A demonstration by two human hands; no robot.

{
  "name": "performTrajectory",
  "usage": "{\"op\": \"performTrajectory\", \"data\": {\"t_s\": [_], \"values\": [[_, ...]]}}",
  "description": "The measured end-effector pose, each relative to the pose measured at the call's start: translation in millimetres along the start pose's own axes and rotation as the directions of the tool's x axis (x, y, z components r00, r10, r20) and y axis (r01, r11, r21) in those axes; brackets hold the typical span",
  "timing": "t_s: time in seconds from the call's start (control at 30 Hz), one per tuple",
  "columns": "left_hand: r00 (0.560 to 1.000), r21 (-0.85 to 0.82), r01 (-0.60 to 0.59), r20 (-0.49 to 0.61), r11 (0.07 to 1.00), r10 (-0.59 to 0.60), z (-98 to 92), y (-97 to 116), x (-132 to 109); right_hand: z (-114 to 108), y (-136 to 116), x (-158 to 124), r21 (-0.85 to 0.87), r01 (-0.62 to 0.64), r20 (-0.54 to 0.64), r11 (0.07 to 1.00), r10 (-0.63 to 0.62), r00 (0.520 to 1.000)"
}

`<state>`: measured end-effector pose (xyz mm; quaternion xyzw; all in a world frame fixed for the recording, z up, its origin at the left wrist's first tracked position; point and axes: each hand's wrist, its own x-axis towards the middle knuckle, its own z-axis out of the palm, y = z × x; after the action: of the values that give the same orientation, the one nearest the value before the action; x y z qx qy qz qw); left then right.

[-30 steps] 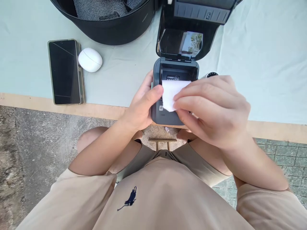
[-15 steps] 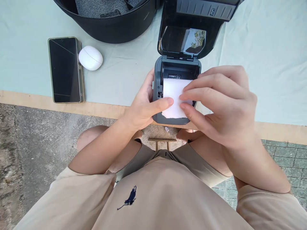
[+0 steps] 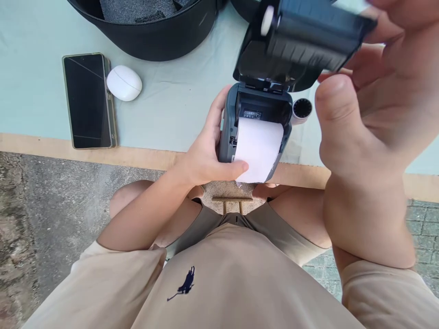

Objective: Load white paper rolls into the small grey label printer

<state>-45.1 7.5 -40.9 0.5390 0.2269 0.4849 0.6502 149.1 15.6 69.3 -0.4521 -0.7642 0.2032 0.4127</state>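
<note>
A dark grey label printer [image 3: 228, 132] stands at the table's front edge with its compartment open. My left hand [image 3: 209, 157] is closed round its left side, the thumb pressing on the white paper [image 3: 259, 148]. This paper hangs out over the printer's front. The hinged black lid [image 3: 308, 41] is raised and blurred. My right hand [image 3: 373, 91] is at the lid's right edge, its fingers curled behind the corner and the thumb below it. Part of that hand runs out of the picture.
A black zippered case [image 3: 164, 39] with grey foam lies at the back. On the left are a phone [image 3: 87, 100] and a white mouse-shaped object [image 3: 124, 83]. A small white cylinder with a dark top [image 3: 302, 109] stands right of the printer.
My right hand has left the paper and moved up and right to the lid. The lid has tilted towards me. The printer has turned slightly, and the paper reaches further over its front.
</note>
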Motion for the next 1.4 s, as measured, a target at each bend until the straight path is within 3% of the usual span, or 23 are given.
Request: {"op": "performTrajectory", "data": {"t_s": [0.07,0.13,0.37,0.53,0.67,0.8,0.9,0.97,1.2,1.4], "values": [[1.000,0.006,0.005,0.006,1.000,-0.005,-2.7,-5,1,2,-4,-2,-0.087,-0.039,-0.039,0.995,0.036,0.999],[1.000,-0.023,0.021,0.017,1.000,-0.021,-1.8,-5,0,1,-4,-5,-0.143,-0.014,0.042,0.990,0.020,0.999],[0.986,-0.115,0.133,-0.087,0.984,-0.143,16.8,20,-6,-5,13,-11,-0.135,0.182,0.210,0.974,-0.151,0.966],[0.979,-0.130,0.184,-0.060,0.974,-0.193,16.5,24,-5,-5,14,-12,-0.118,0.184,0.244,0.976,-0.152,0.958],[0.965,-0.161,0.197,-0.140,0.967,-0.220,15.9,24,-3,-5,15,-12,-0.079,0.202,0.240,0.976,-0.178,0.954],[0.969,-0.245,0.186,-0.114,0.952,-0.219,22.7,27,-2,-5,13,-12,-0.144,0.188,0.238,0.971,-0.150,0.960],[0.957,-0.337,0.157,-0.182,0.928,-0.228,29.3,31,-3,-7,5,-12,-0.198,0.180,0.291,0.964,-0.118,0.949],[0.960,-0.328,0.132,-0.191,0.935,-0.203,30.8,33,-3,-8,0,-13,-0.225,0.176,0.334,0.958,-0.094,0.938],[0.964,-0.252,0.215,-0.097,0.943,-0.246,22.4,38,-7,-8,-4,-16,-0.231,0.171,0.381,0.958,-0.072,0.922],[0.961,-0.264,0.194,-0.142,0.945,-0.237,25.6,35,-4,-8,-3,-15,-0.232,0.162,0.397,0.959,-0.058,0.916]]}}
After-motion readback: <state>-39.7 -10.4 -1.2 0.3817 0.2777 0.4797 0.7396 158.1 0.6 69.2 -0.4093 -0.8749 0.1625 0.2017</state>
